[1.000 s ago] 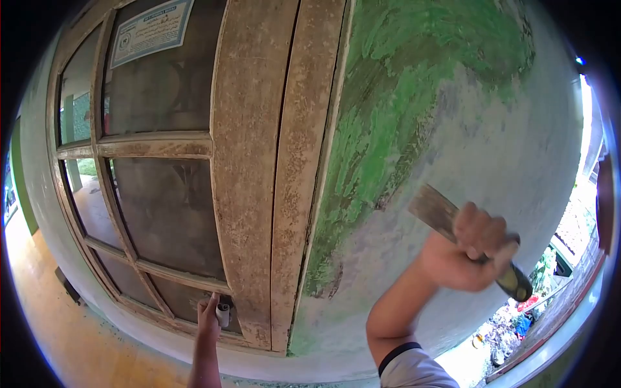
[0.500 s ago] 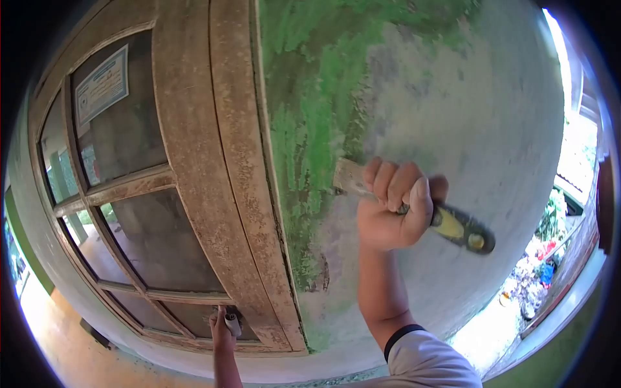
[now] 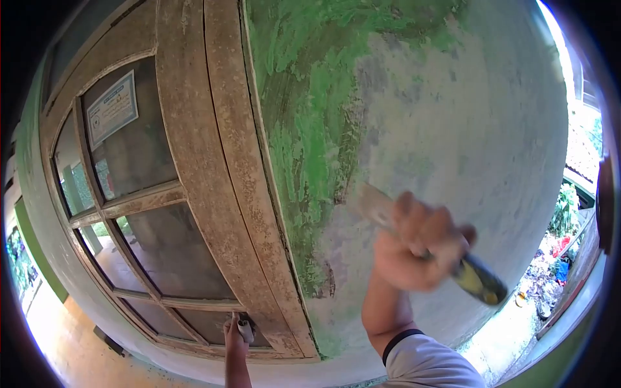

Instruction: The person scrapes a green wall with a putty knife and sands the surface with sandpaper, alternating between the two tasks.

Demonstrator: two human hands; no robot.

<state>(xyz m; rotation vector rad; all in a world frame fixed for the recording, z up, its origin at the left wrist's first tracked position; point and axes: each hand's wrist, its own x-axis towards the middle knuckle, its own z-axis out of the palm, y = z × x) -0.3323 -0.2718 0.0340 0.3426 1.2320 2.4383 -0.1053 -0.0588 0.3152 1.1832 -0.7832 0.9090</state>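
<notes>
My right hand (image 3: pixel 420 242) is closed round a scraper (image 3: pixel 479 281) with a black and yellow handle. Its flat blade points up and left, close to the wall (image 3: pixel 453 142), at the edge of the green paint (image 3: pixel 317 142). Hand and blade are blurred, so contact with the wall cannot be made out. Low in the view, my left hand (image 3: pixel 236 336) has its fingers wrapped round a small pale cylindrical thing (image 3: pixel 246 331) beside the lower panes of the wooden window frame (image 3: pixel 194 116).
A paper notice (image 3: pixel 113 108) is stuck on an upper pane. The tan floor (image 3: pixel 71 343) shows at the lower left. At the right, beyond the wall's edge, lie plants (image 3: pixel 565 210) and a heap of mixed items (image 3: pixel 540 281).
My right hand and the scraper have moved down and to the right. The view has shifted slightly, and my left hand appears a little further right, still holding the pale thing.
</notes>
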